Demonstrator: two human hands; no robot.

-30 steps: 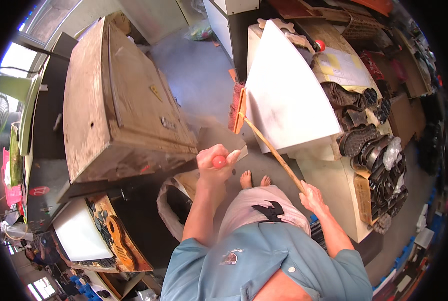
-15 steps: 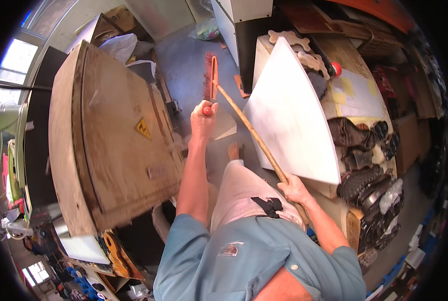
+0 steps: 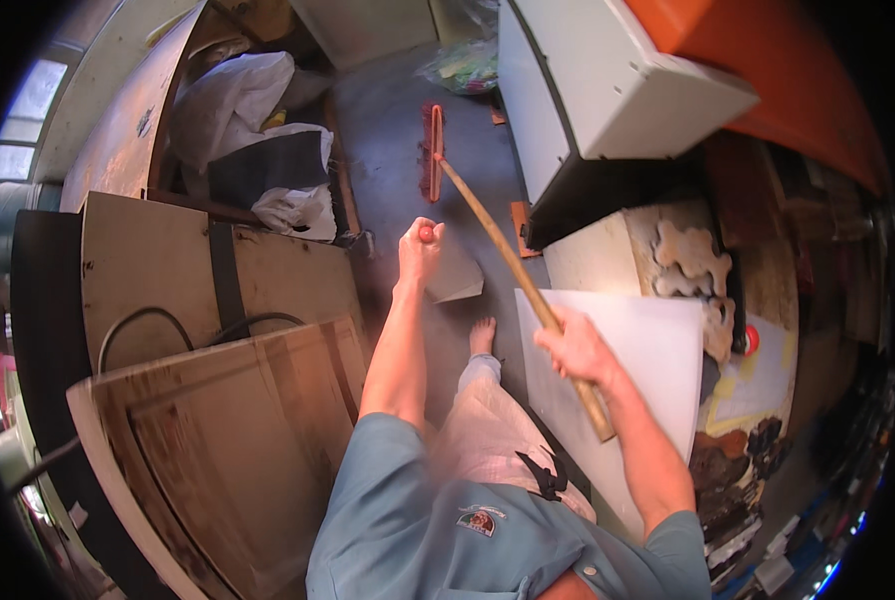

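Observation:
My right hand (image 3: 579, 347) is wrapped round the wooden stick of a broom (image 3: 507, 250), near its upper end. The stick slants forward to an orange-red head with reddish bristles, low over the grey floor (image 3: 382, 120). Ahead of me, my left hand (image 3: 421, 250) is closed on the red knob-ended handle of what looks like a dustpan (image 3: 457, 275). Its pale flat pan shows just beyond the wrist, while the hand hides most of the handle. The broom head is farther out than the pan, apart from it.
Wooden cabinets (image 3: 257, 410) line my left, with white bags (image 3: 237, 100) behind them. On my right stand a white cabinet (image 3: 607, 90) and a white board (image 3: 617, 400). An orange-brown block (image 3: 523, 229) and a plastic bag (image 3: 467, 68) lie on the floor. My bare foot (image 3: 482, 335) is near the pan.
I have moved forward along the passage, so the cabinets and white board sit nearer. My right hand has risen with the broom stick's end. Both hands keep their hold.

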